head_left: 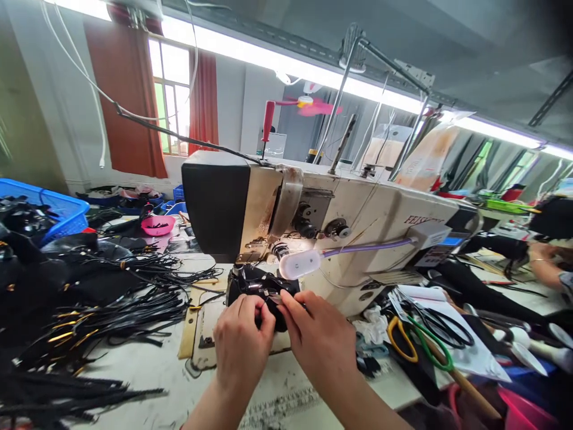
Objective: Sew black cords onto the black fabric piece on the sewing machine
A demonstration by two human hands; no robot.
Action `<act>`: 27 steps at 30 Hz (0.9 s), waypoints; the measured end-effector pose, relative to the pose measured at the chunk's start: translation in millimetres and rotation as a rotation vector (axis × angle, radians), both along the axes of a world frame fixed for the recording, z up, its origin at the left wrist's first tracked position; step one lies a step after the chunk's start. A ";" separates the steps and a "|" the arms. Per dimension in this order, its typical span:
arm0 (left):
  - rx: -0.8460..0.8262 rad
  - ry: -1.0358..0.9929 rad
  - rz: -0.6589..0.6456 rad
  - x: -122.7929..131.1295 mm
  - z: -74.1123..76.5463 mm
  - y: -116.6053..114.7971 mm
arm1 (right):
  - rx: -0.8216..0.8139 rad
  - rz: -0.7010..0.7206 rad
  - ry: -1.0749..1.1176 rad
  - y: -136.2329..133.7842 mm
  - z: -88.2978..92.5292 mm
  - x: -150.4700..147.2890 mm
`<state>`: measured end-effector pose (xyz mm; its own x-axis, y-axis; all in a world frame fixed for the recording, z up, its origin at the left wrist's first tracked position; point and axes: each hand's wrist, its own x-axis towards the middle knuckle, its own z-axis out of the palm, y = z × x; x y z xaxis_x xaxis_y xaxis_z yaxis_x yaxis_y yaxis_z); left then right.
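Observation:
Under the head of a white sewing machine [358, 206], both hands meet at the sewing spot. My left hand [244, 331] is closed, thumb and forefinger pinched on a small black piece whose shape is mostly hidden. My right hand [320, 331] is closed too, its fingertips around a small silvery piece [274, 297] that I cannot identify. Just behind the fingertips sits the black machine bed part [237, 283]. A white lamp [299, 264] on a purple flexible neck lights this spot from above.
Bundles of black straps [111, 310] cover the table's left side, near a blue basket [67, 215] and a pink bowl [158, 225]. To the right lie scissors with yellow and green handles [403, 340] on paper. Another person's arm [544, 263] shows at the far right.

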<state>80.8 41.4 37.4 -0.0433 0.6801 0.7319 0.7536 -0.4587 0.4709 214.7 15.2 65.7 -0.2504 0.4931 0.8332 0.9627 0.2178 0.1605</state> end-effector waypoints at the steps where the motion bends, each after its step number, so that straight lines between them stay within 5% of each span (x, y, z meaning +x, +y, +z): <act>1: -0.021 -0.030 -0.018 0.3 -1.4 0.9 | -0.013 -0.011 -0.005 -1.8 1.4 -1.8; 27: 0.095 -0.130 -0.160 -4.7 -8.5 8.5 | 0.037 -0.108 0.132 0.8 -9.2 -21.7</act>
